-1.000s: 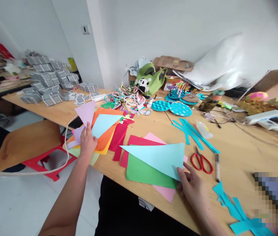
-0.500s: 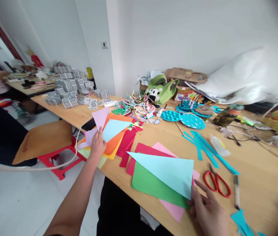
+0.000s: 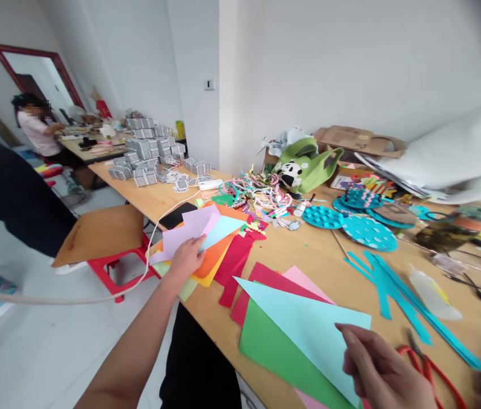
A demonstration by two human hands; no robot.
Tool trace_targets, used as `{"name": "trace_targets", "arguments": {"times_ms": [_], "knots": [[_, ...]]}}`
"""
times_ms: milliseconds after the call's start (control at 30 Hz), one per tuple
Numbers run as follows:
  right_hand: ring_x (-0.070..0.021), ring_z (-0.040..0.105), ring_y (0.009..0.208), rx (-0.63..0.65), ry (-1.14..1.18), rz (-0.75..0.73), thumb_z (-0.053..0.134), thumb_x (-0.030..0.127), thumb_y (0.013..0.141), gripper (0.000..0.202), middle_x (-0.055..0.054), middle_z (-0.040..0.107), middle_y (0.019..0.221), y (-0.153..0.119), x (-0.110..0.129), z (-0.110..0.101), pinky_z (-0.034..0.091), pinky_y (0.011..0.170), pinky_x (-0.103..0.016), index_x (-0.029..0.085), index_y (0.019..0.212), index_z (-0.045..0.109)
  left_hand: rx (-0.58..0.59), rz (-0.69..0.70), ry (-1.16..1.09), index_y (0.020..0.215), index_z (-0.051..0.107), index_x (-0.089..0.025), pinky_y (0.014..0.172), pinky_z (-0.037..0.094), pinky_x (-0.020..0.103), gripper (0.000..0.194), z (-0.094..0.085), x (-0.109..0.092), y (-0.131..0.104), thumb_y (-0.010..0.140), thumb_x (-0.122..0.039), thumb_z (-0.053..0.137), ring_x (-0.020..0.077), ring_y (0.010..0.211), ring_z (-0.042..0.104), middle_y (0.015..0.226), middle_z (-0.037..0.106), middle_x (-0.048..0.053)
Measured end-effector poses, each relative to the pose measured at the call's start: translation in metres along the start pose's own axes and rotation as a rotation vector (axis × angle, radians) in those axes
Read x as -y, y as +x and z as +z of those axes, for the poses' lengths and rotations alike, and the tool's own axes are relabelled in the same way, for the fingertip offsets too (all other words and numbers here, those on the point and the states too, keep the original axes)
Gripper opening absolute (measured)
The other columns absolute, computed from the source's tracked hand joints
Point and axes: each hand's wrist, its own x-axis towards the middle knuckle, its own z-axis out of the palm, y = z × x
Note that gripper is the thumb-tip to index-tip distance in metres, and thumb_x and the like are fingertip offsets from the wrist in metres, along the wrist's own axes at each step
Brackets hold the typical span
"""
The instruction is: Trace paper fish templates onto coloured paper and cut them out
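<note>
Some paper work seems in hand: your left hand [image 3: 187, 260] touches purple paper [image 3: 183, 232], pinch unclear — your right hand [image 3: 387, 369], thumb near finger, is over blue paper [image 3: 308, 321] atop green paper [image 3: 274, 352]. Lifting needs a soft pinch.

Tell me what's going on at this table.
Someone is handling coloured paper. Their left hand is on the left pile, at the lilac paper, with an orange sheet beneath. Their right hand is over a light blue sheet that lies on a green sheet; whether it touches is unclear. Red-handled scissors lie beside that hand. Another person sits at a table farther back.
</note>
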Motion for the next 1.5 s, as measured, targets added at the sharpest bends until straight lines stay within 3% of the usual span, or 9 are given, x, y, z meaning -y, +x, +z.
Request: {"name": "trace_targets", "arguments": {"times_ms": [167, 333, 433, 567, 733, 900, 1067, 1333, 1500], "knots": [[-0.0116, 0.050, 0.038, 0.318, -0.076, -0.251, 0.052, 0.057, 0.083, 0.043, 0.002, 0.056, 0.052, 0.045, 0.062, 0.045, 0.041, 0.040, -0.023, 0.017, 0.097, 0.063, 0.090, 0.031, 0.027, 0.138, 0.047, -0.020, 0.086, 0.047, 0.032, 0.051, -0.009, -0.003, 0.009, 0.087, -0.021, 0.049, 0.0232, 0.094, 0.064, 0.104, 0.068, 0.011], [-0.0088, 0.048, 0.035, 0.549, -0.029, -0.348, 0.052, 0.043, 0.086, 0.027, 0.004, 0.055, 0.048, 0.097, 0.093, 0.102, 0.036, 0.038, -0.020, 0.017, 0.082, 0.062, 0.112, 0.003, 0.062, 0.146, 0.034, -0.024, 0.081, 0.046, 0.030, 0.056, -0.018, -0.004, 0.008, 0.091, -0.012, 0.035, 0.0206, 0.086, 0.065, 0.101, 0.067, 0.010], [-0.0079, 0.045, 0.031, 0.582, -0.005, -0.174, 0.055, 0.028, 0.086, 0.015, 0.006, 0.055, 0.044, 0.131, 0.103, 0.135, 0.033, 0.034, -0.018, 0.018, 0.076, 0.059, 0.086, -0.046, 0.059, 0.147, 0.031, -0.028, 0.078, 0.046, 0.028, 0.063, -0.024, -0.003, 0.007, 0.089, -0.006, 0.031, 0.0188, 0.082, 0.065, 0.104, 0.066, 0.008], [-0.0067, 0.045, 0.031, 0.607, -0.012, 0.106, 0.049, 0.017, 0.090, 0.016, 0.005, 0.055, 0.043, 0.171, 0.110, 0.175, 0.029, 0.030, -0.016, 0.017, 0.075, 0.056, 0.089, -0.080, 0.000, 0.137, 0.049, -0.026, 0.081, 0.047, 0.028, 0.056, -0.025, -0.001, 0.007, 0.088, -0.006, 0.033, 0.0188, 0.088, 0.065, 0.107, 0.065, 0.008], [-0.0050, 0.049, 0.042, 0.639, -0.085, 0.277, 0.053, 0.023, 0.093, 0.019, 0.002, 0.059, 0.059, 0.190, 0.107, 0.208, 0.037, 0.038, -0.016, 0.010, 0.080, 0.059, 0.105, -0.078, -0.011, 0.121, 0.064, -0.021, 0.092, 0.045, 0.028, 0.044, -0.024, -0.003, 0.011, 0.086, -0.008, 0.039, 0.0192, 0.101, 0.063, 0.119, 0.062, 0.008], [-0.0058, 0.054, 0.055, 0.630, -0.117, 0.322, 0.054, 0.034, 0.093, 0.023, 0.001, 0.060, 0.077, 0.184, 0.103, 0.219, 0.047, 0.048, -0.018, 0.012, 0.095, 0.060, 0.135, -0.068, 0.024, 0.115, 0.066, -0.019, 0.087, 0.047, 0.030, 0.034, -0.024, -0.010, 0.017, 0.091, -0.024, 0.043, 0.0201, 0.090, 0.064, 0.109, 0.064, 0.009], [-0.0053, 0.049, 0.041, 0.653, -0.147, 0.316, 0.056, 0.029, 0.092, 0.025, 0.003, 0.056, 0.056, 0.171, 0.103, 0.214, 0.039, 0.037, -0.017, 0.011, 0.075, 0.059, 0.145, -0.055, 0.094, 0.108, 0.066, -0.015, 0.084, 0.046, 0.034, 0.050, -0.019, -0.019, 0.016, 0.083, -0.057, 0.054, 0.0259, 0.092, 0.062, 0.104, 0.060, 0.013], [-0.0039, 0.049, 0.044, 0.738, -0.105, 0.307, 0.050, 0.031, 0.096, 0.023, 0.005, 0.057, 0.064, 0.155, 0.101, 0.211, 0.040, 0.039, -0.015, 0.012, 0.088, 0.059, 0.174, -0.012, 0.119, 0.112, 0.063, -0.014, 0.081, 0.046, 0.033, 0.062, -0.021, -0.020, 0.014, 0.081, -0.066, 0.050, 0.0270, 0.092, 0.061, 0.102, 0.057, 0.013], [-0.0055, 0.050, 0.040, 0.689, -0.065, 0.166, 0.038, 0.011, 0.095, 0.018, 0.005, 0.056, 0.055, 0.152, 0.098, 0.214, 0.038, 0.037, -0.015, 0.012, 0.103, 0.055, 0.203, -0.031, 0.125, 0.108, 0.065, -0.013, 0.078, 0.046, 0.033, 0.064, -0.026, -0.027, 0.015, 0.078, -0.068, 0.051, 0.0278, 0.090, 0.063, 0.101, 0.060, 0.015]]}}
